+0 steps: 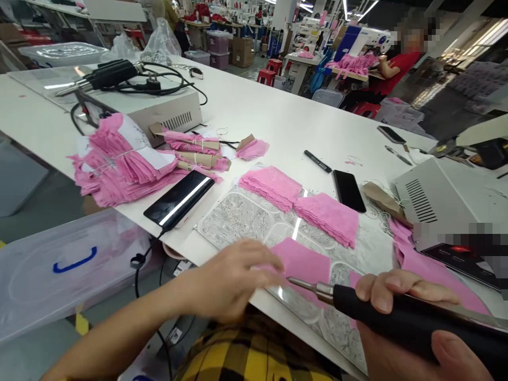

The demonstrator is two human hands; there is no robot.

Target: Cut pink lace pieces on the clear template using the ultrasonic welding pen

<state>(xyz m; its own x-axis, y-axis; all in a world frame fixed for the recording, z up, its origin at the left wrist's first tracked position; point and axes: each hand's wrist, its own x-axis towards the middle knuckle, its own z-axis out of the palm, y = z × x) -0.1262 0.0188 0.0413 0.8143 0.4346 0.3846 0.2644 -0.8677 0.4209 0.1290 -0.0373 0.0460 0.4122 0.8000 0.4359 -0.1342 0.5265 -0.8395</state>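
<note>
While the clear storage bin [67, 264] sat below the worktop [278, 116] edge at far left, bundles of pink fabric [119, 164] tied with bands lay heaped on the white surface above it. Just right of them a black phone [178, 198] lay at the front edge with a cable hanging down. Behind it stood a pale control box [166, 114].

The left hand [234, 278] lay open and flat, its fingers stretched out onto the near edge of a single pink fabric piece [307, 262] (the fingertips were blurred). That piece rested on a textured clear plate [238, 217] near the front of the worktop. Two stacks of pink lace [272, 185] lay on the plate's far side. Beyond them were a black marker [317, 161] and a second dark phone [349, 190].

The right hand [400, 293] was closed around a black-handled tool [397, 323]. The tool's metal tip [305, 284] pointed left and sat at the lower edge of the pink fabric piece, just beside the left fingertips. I cannot tell whether it touched the cloth. At far right stood a grey vented box [440, 198].
</note>
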